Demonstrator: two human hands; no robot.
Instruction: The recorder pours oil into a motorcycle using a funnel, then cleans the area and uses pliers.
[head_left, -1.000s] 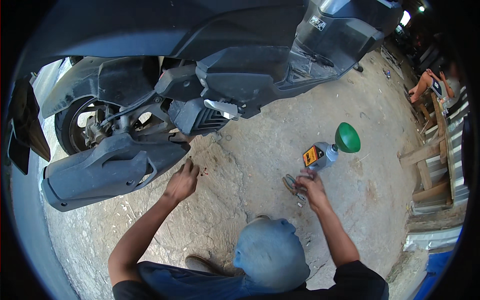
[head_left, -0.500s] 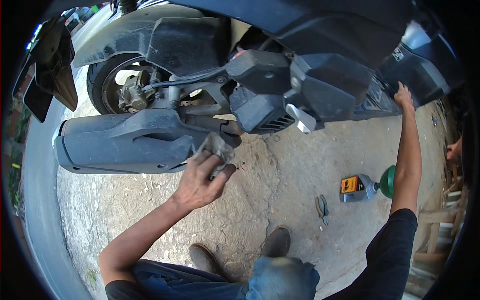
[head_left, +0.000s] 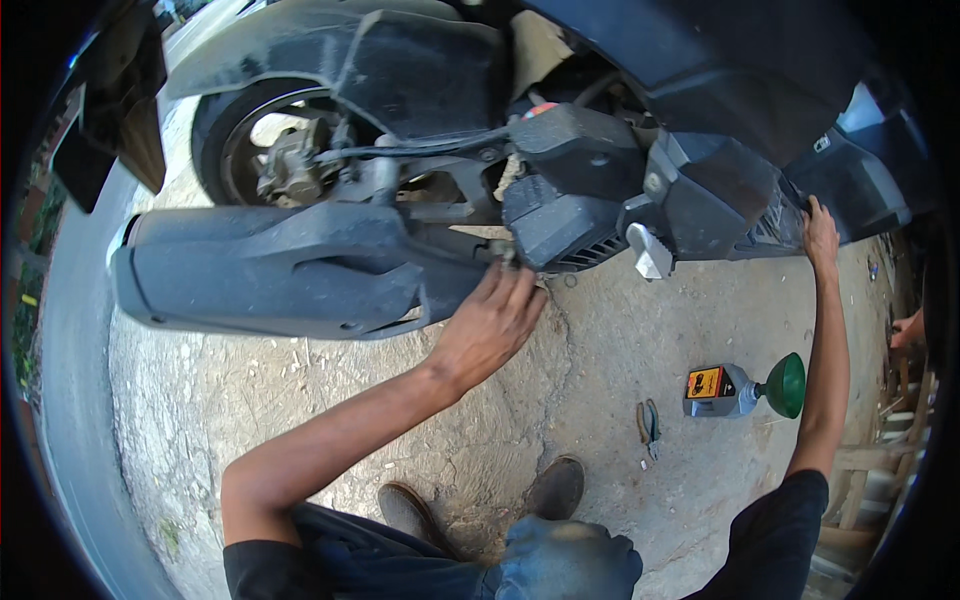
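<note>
Head view: I see left hand (head_left: 492, 325) fingers pinched on a small bolt (head_left: 506, 252) under the scooter's engine case (head_left: 570, 215). Right hand (head_left: 821, 232) spread flat against the body panel (head_left: 770, 215), right of that case. Oil bottle (head_left: 716, 390) below it.

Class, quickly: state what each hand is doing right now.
Left hand: fingers at the scooter's underside; grip cannot be told.
Right hand: open, resting on the scooter's body panel.

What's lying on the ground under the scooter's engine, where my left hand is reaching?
Bare cracked concrete below the left hand. Its fingertips reach a small fitting under the engine case; the hand covers what they grip.
</note>
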